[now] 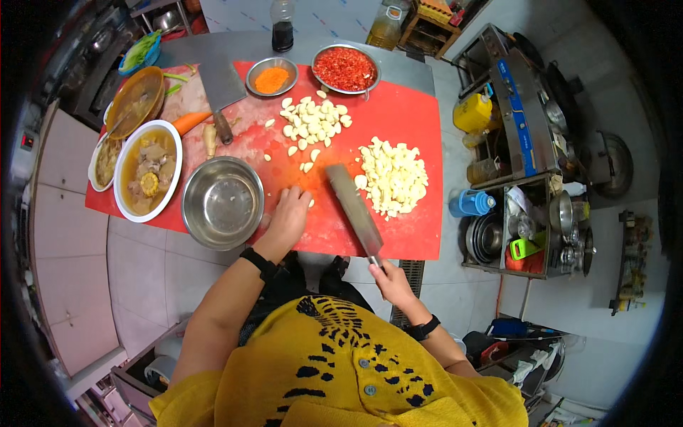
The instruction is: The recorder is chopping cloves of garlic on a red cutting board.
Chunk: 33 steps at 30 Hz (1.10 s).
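My right hand (392,283) grips the handle of a cleaver (355,211), whose wide blade lies slanted over the red cutting board (411,117). To its left, my left hand (291,211) rests on the board with fingers bent; a pale garlic piece (311,203) shows at the fingertips. Whether the hand holds anything beneath is hidden. Whole peeled garlic cloves (315,120) form a pile beyond the hands, with several loose ones nearer. Crushed or cut garlic (395,179) is heaped right of the blade. An empty steel bowl (222,203) stands left of my left hand.
A second cleaver (221,88), a carrot (191,123) and a white bowl of soup with corn (175,184) lie left. At the far side stand a bowl of chopped red chili (346,69), a small bowl of orange food (272,78) and a dark bottle (283,34).
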Motion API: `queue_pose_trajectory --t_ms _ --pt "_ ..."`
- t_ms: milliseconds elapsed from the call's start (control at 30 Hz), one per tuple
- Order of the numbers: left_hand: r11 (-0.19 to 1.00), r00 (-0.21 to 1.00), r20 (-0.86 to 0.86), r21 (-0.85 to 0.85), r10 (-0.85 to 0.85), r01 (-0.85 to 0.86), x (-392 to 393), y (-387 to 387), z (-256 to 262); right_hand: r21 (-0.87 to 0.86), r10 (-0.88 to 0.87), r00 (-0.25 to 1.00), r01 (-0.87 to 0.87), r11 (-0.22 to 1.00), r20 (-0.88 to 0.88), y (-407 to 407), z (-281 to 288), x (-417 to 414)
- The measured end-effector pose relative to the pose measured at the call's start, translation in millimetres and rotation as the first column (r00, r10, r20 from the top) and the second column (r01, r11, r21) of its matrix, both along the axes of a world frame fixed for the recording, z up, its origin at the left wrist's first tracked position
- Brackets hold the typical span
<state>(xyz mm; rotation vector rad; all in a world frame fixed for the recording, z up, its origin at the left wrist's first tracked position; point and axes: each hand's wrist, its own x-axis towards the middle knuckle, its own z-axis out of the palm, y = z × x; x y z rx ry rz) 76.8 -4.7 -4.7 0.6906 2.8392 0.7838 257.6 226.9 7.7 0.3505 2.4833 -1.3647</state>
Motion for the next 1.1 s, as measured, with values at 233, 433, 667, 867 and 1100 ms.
queue_pose_trajectory --t_ms 233,433,667,867,1100 --pt "0.992 0.995 -0.067 0.100 -0.068 0.074 -4.3 -5.7 -12.8 -0.826 0.037 0.910 0.358 0.436 0.414 21.6 36.1 -6.4" --pt "0.964 0.981 -0.107 0.195 -0.163 0.181 -9.9 15.7 -16.4 -0.786 0.027 0.850 0.474 0.397 0.526 25.0 20.6 -5.8" --pt "0.944 0.989 -0.055 0.295 -0.136 0.146 -14.2 41.7 -15.4 -0.537 -0.084 0.938 0.265 0.801 0.338 19.8 29.1 -11.3" --pt "0.988 0.998 -0.032 0.144 -0.059 0.063 -11.3 3.5 -17.4 0.265 0.021 0.992 0.014 0.964 -0.127 -1.3 14.2 -5.7" --pt "1.000 1.000 0.016 0.019 -0.005 0.005 -1.3 -13.1 -7.0 0.533 0.178 0.980 -0.195 0.824 0.084 5.2 -8.1 0.6"
